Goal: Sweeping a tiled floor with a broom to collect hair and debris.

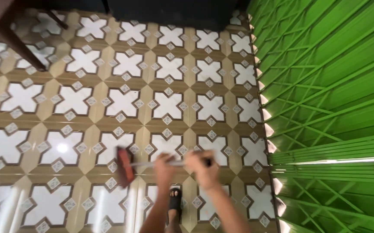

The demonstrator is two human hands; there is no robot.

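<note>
Glossy floor of brown tiles with white cross shapes (122,103) fills most of the frame. Upper left: dark wooden furniture leg (16,41) standing on the tiles. Lower centre: red-brown broom head (125,166) on the floor, blurred, its pale metal handle (152,164) running right. Left hand (165,166) clamped around the handle, right hand (204,166) clamped just beside it at the dark end grip, hands close together. Foot in black sandal (175,202) below the hands at bottom edge. Right side: green folding metal gate (325,108), closed, daylight showing at its edge.
</note>
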